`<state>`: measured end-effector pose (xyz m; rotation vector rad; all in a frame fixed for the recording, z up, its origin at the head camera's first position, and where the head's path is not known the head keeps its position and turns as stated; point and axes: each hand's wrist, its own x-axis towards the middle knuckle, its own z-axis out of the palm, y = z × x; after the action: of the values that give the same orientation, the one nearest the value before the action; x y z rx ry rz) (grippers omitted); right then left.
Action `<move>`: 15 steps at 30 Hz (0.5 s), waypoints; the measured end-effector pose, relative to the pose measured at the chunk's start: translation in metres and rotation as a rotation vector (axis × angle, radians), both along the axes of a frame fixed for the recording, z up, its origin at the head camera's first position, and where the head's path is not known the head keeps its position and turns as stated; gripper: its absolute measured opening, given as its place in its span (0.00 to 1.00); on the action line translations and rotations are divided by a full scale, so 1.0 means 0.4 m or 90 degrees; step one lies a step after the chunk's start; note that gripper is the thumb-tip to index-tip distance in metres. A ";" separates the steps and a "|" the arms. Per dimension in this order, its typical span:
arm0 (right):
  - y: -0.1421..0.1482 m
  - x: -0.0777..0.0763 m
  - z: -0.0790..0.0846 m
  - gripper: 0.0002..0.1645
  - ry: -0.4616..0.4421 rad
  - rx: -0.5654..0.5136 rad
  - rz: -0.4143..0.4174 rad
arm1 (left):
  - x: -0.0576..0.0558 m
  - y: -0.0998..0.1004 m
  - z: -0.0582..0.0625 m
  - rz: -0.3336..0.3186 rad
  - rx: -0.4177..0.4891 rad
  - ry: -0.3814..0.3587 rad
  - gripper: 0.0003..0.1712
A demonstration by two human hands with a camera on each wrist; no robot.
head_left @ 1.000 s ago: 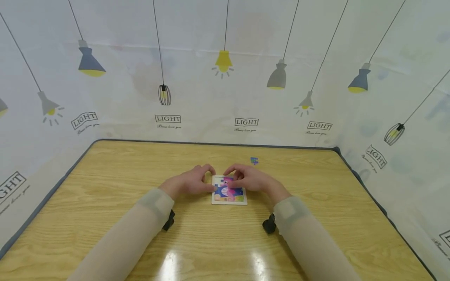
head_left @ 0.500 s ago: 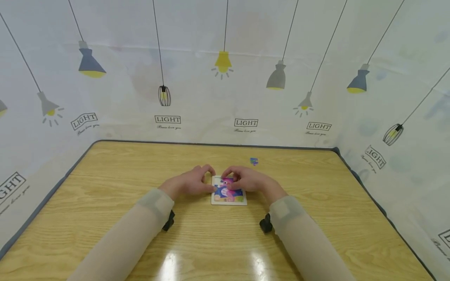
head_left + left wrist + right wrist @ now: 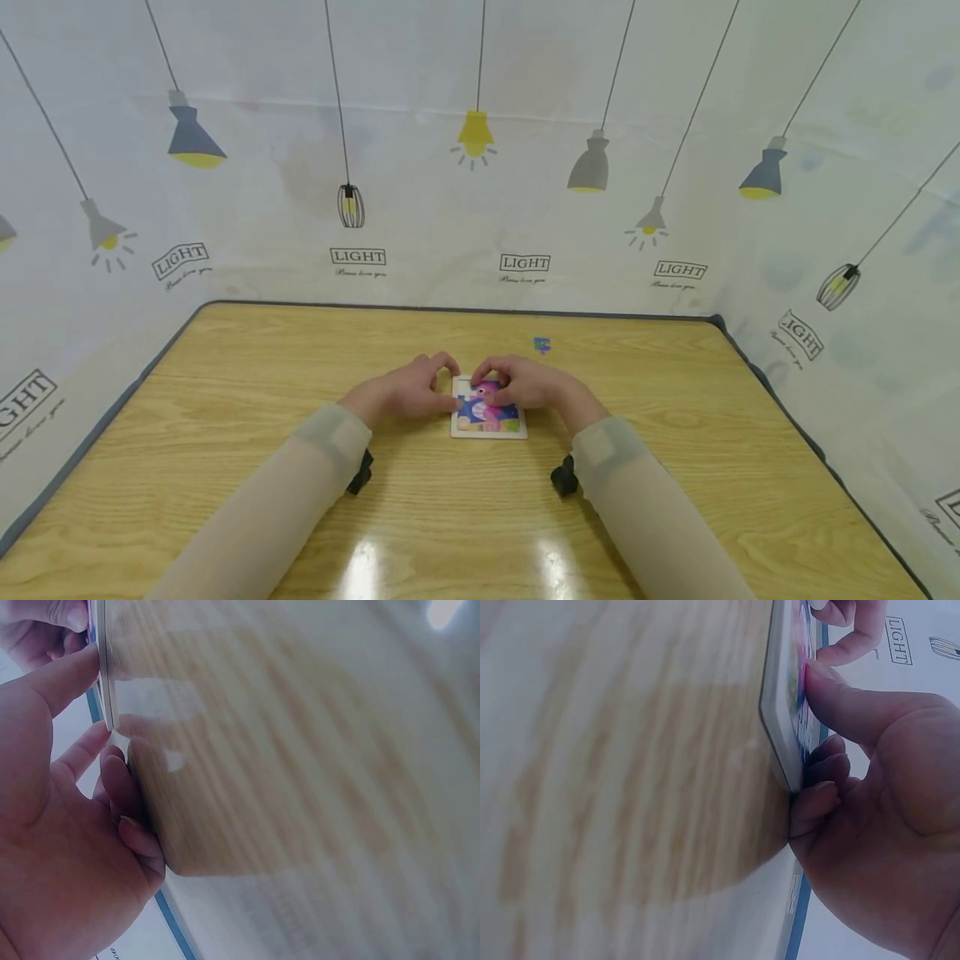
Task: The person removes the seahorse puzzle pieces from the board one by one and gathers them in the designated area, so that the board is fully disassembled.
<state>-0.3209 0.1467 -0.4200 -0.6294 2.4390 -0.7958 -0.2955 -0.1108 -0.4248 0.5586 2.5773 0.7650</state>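
A small square jigsaw puzzle (image 3: 487, 424) in a white frame lies on the table, its picture a pink creature on blue. At its left side, my left hand (image 3: 411, 387) grips the frame, thumb on the left edge and index finger at the far left corner. My right hand (image 3: 536, 385) reaches over the right side, thumb and index finger pinching a pink puzzle piece (image 3: 487, 388) in the upper part of the picture. In the right wrist view the right thumb (image 3: 840, 701) presses on the picture, while the other fingers curl beside the frame.
A loose blue-and-purple puzzle piece (image 3: 542, 344) lies beyond the right hand. The wooden table (image 3: 270, 350) has a dark edge strip and meets a pale wall cloth (image 3: 420, 275) printed with lamps. Black wrist cameras hang beneath both sleeves.
My right hand has shifted slightly left over the puzzle, its fingertips closer to the frame's upper left part. The left hand and the frame stay in place.
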 end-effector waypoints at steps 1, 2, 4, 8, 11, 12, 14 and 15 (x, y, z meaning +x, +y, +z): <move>-0.001 0.001 0.001 0.16 -0.001 -0.001 0.000 | -0.001 0.000 -0.001 -0.001 0.001 -0.001 0.30; -0.001 0.001 0.001 0.16 -0.001 -0.002 0.001 | -0.001 0.000 -0.001 0.000 0.001 -0.003 0.30; -0.001 0.001 0.001 0.16 -0.001 -0.004 0.001 | -0.002 0.000 -0.003 0.003 -0.002 -0.005 0.30; 0.000 0.004 0.002 0.16 -0.001 -0.010 0.002 | -0.002 0.001 -0.005 0.008 -0.004 -0.007 0.29; 0.000 0.006 0.002 0.17 0.000 -0.013 0.003 | -0.002 0.002 -0.006 0.008 -0.002 -0.004 0.30; 0.000 0.005 0.001 0.17 0.000 -0.015 0.004 | -0.002 0.001 -0.006 0.005 -0.001 -0.002 0.30; 0.001 0.006 0.000 0.17 0.000 -0.018 0.004 | -0.002 0.002 -0.006 0.003 -0.001 0.000 0.30; 0.001 0.005 -0.001 0.17 -0.001 -0.019 0.005 | -0.002 0.002 -0.006 0.002 -0.002 0.001 0.30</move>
<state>-0.3188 0.1472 -0.4203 -0.6486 2.4262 -0.8313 -0.2964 -0.1100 -0.4272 0.5550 2.5806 0.7624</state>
